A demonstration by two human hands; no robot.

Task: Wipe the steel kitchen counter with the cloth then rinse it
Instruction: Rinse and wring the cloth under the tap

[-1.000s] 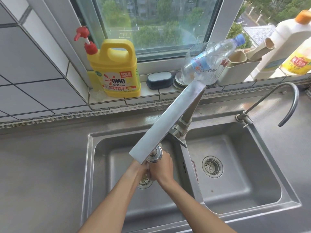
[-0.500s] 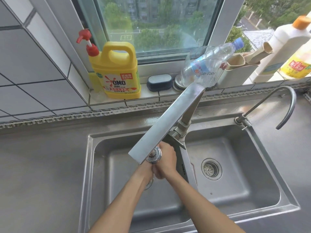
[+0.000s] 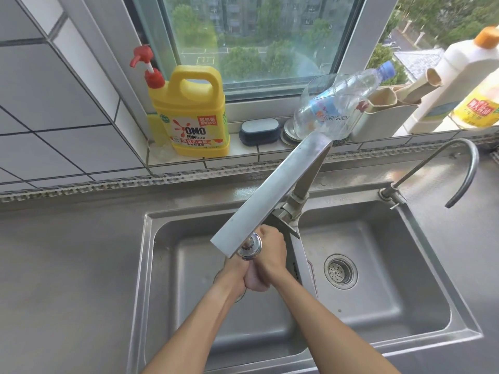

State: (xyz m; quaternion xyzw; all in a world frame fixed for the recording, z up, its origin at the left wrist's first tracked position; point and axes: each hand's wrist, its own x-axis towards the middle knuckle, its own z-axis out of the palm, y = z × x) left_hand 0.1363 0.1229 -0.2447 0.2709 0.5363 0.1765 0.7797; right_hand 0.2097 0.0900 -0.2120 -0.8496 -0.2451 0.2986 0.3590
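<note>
The cloth is a pale pinkish wad bunched between both hands over the left basin of the steel sink, directly under the head of the flat faucet. So little of it shows that its long axis cannot be told. The faucet's spout runs from far right to near left, its round nozzle just above the hands.

The left hand reaches in from the near left, fingers curled closed around the cloth's left side. The right hand comes from the near right, knuckles up, fisted over the cloth's top and right side. Both forearms converge in a V over the left basin, and the two hands touch.

Two basins, two drains, the left one mostly hidden by the hands. Two taps: the flat faucet and a thin curved tap at far right. On the sill: one yellow pump detergent jug, one dark soap dish, one clear plastic bottle lying tilted, and two bottles at far right. The steel counter surrounds the sink
</note>
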